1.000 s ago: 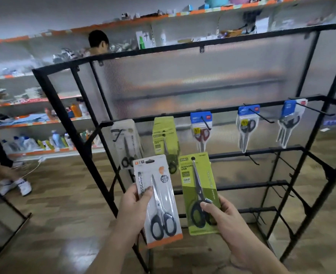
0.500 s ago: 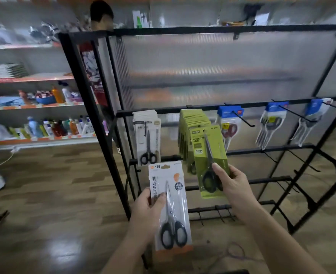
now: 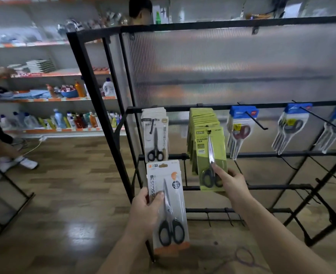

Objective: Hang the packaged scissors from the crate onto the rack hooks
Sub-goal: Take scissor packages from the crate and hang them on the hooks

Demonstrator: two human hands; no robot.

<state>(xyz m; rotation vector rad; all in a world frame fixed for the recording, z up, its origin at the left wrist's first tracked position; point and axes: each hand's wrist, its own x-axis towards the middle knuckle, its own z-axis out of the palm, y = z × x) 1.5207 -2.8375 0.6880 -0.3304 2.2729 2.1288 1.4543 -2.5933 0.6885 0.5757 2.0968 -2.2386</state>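
Pinching the green scissors pack (image 3: 203, 155), forefinger (image 3: 217, 169) on its front and other fingers behind, the right hand (image 3: 231, 183) holds it at the green stack (image 3: 201, 117) on the upper bar of the rack (image 3: 96, 99). The left hand (image 3: 144, 213) grips the white scissors pack (image 3: 175, 196), thumb across its front, near the rack's left edge.

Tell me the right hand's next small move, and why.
Probably push the green pack back along the hook and let go. The right hand holds its lower end, its hang hole looks to be at the hook tip, and it sits forward of the green stack. The left hand holds a white pack.
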